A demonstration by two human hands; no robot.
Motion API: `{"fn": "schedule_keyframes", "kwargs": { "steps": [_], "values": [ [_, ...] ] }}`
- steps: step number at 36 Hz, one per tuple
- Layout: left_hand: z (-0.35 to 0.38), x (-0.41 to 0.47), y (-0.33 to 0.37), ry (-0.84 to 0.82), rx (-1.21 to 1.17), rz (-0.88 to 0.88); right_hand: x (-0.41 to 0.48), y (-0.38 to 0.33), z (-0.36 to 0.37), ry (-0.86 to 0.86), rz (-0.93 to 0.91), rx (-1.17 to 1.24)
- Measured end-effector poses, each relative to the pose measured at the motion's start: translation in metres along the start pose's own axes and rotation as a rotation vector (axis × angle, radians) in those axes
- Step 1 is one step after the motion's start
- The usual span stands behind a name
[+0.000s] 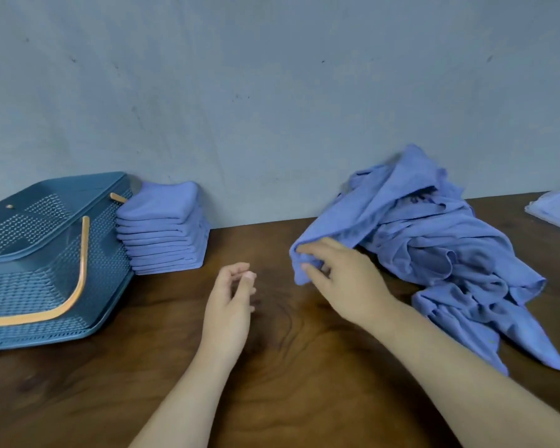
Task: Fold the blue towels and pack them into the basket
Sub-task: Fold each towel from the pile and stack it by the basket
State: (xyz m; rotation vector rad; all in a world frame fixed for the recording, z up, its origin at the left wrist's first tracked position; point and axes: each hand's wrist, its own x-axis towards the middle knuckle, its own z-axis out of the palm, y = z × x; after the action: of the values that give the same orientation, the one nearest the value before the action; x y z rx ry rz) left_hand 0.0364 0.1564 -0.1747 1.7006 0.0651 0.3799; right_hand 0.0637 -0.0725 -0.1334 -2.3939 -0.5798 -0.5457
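Hands apart over table (272, 383): left hand (232, 305) empty, fingers loosely curled; right hand (346, 279) pinches a corner of one towel (307, 244) at the left edge of the loose pile (440, 250). Cloth judged light, limp, clingy to neighbours, so best taken by its corners, second corner to the free hand, and lifted clear. Farther back, folded stack (165, 231) of towels stands at the wall (272, 92), touching the basket (46, 253); none visibly packed yet.
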Motion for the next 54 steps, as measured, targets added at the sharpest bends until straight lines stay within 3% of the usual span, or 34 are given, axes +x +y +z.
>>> {"fn": "schedule_keyframes", "kwargs": {
  "steps": [3, 9, 12, 15, 19, 23, 26, 29, 32, 36, 38, 41, 45, 51, 54],
  "values": [
    [-0.002, 0.003, -0.002, -0.015, 0.02, -0.007, -0.031, -0.015, 0.013, -0.133, 0.057, -0.002],
    [0.005, -0.008, -0.003, -0.298, 0.264, 0.07, -0.037, -0.002, 0.002, 0.053, 0.162, -0.116],
    [0.011, -0.016, 0.0, -0.471, 0.495, 0.172, -0.033, 0.014, -0.006, 0.043, 0.226, -0.14],
    [0.014, -0.019, 0.005, -0.499, 0.648, 0.238, -0.031, 0.027, -0.008, 0.0, 0.282, -0.113],
    [0.012, -0.025, 0.011, -0.612, 0.522, 0.234, -0.032, 0.035, 0.0, -0.217, 0.359, -0.14],
    [0.005, -0.028, 0.018, -0.747, 0.297, 0.181, -0.034, 0.03, 0.005, -0.355, 0.227, 0.012],
    [0.001, -0.025, 0.018, -0.607, 0.117, 0.152, -0.035, 0.021, 0.001, -0.394, 0.167, 0.26],
    [0.001, -0.018, 0.011, -0.333, 0.19, 0.229, -0.036, 0.015, 0.0, -0.434, 0.132, 0.499],
    [0.002, -0.016, 0.008, -0.225, 0.283, 0.242, -0.039, 0.013, 0.005, -0.318, 0.165, 0.61],
    [0.005, -0.021, 0.007, -0.409, 0.375, 0.144, -0.036, 0.022, 0.01, 0.0, 0.243, 0.285],
    [0.005, -0.024, 0.01, -0.456, 0.424, 0.144, -0.033, 0.028, 0.006, 0.078, 0.272, 0.086],
    [0.005, -0.026, 0.016, -0.477, 0.362, 0.147, -0.033, 0.032, -0.001, -0.088, 0.387, -0.193],
    [0.0, -0.025, 0.02, -0.587, 0.252, -0.004, -0.037, 0.025, 0.002, -0.294, 0.518, -0.408],
    [0.001, -0.019, 0.011, -0.387, 0.298, 0.081, -0.037, 0.022, -0.007, -0.229, 0.463, -0.287],
    [0.006, -0.022, 0.009, -0.393, 0.312, 0.116, -0.035, 0.021, -0.011, -0.199, 0.482, -0.217]
  ]
}}
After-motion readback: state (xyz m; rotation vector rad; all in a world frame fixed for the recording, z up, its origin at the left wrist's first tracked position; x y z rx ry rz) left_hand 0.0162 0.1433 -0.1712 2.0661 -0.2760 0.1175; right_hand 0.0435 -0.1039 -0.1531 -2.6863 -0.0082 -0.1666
